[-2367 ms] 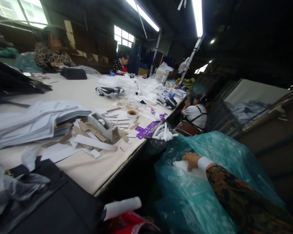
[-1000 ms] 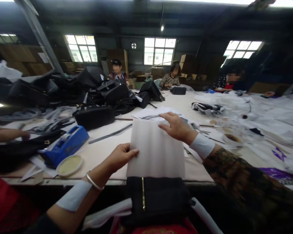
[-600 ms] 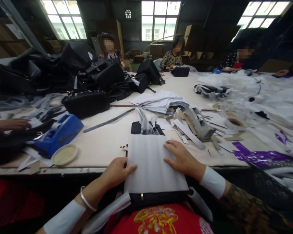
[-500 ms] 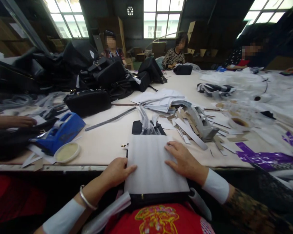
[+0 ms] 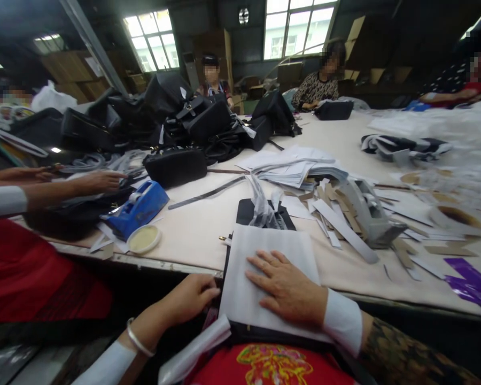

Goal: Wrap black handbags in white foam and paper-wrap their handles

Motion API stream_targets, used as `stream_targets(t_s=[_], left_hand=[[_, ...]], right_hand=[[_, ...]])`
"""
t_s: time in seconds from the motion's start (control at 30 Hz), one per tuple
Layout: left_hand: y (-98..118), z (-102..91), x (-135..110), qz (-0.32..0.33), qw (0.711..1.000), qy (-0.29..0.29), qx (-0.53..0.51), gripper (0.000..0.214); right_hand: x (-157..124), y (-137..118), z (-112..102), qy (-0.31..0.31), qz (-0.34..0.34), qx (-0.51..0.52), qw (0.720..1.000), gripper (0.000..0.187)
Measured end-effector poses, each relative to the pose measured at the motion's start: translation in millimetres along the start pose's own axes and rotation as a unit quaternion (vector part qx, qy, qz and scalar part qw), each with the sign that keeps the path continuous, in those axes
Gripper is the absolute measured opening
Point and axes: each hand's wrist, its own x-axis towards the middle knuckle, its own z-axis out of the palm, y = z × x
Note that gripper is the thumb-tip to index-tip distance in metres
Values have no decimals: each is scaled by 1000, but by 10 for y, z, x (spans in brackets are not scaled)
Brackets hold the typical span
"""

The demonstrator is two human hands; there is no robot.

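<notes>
A white foam sheet [image 5: 248, 278] lies on a flat black bag [image 5: 245, 212] that overhangs the table's near edge onto my lap. My right hand [image 5: 285, 287] rests flat on the sheet, fingers stretched out. At the sheet's left edge my left hand [image 5: 192, 295] has its fingers curled, touching the side of the sheet and bag. Crumpled paper stuffing [image 5: 262, 207] sticks out of the bag's far end.
A blue tape dispenser [image 5: 138, 208] and a round yellowish dish [image 5: 143, 238] sit left. A grey tape dispenser [image 5: 369, 211] stands right among paper strips. Black bags [image 5: 175, 166] pile behind. A co-worker's hands [image 5: 98, 180] reach in from the left; other people sit across the table.
I took the white sheet out of a teal plastic sack at my right, brought it in front of me and laid it on the black bag. My right hand slid onto its middle.
</notes>
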Motion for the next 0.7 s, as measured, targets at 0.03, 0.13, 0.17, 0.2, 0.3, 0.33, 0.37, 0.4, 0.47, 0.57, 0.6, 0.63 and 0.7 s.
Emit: stream_targets(t_s=[0.03,0.13,0.17,0.2,0.3,0.33,0.37,0.4,0.47,0.57,0.6,0.63,0.7], left_hand=[[-76,6,-86,6,1000,-14,15,22],[-211,25,-305,26,995,-93,32,14],[-213,27,-351,32,993,-114,20,17],[-193,24,-380,41,991,-125,3,21],[-35,14,-348,84,994,-67,-26,31],[36,23,-303,89,996,-20,-20,31],[107,43,-247,86,996,31,-6,30],[176,75,-185,72,994,82,15,29],[290,160,-64,31,986,154,65,28],[381,246,60,15,978,174,110,28],[390,240,85,21,979,169,111,29],[391,214,105,30,981,163,104,30],[375,114,143,46,984,156,72,32]], right_hand=[[-3,7,-9,-3,-1,3,1000,64],[-9,7,-41,-12,-1,11,1000,64],[-7,3,-47,-14,-2,13,1000,64],[-3,-2,-50,-16,-3,15,1000,64],[13,-12,-43,-19,-3,21,1000,65],[18,-14,-41,-19,-3,21,1000,65],[21,-15,-40,-18,-2,21,1000,65],[22,-16,-41,-18,-2,20,1000,65],[14,-22,-49,-16,-7,22,1000,65],[-28,-45,-62,-9,-17,36,999,64],[-46,-51,-67,0,-20,43,999,62],[-63,-51,-75,15,-25,50,998,58],[-74,-9,-114,71,-35,64,995,47]])
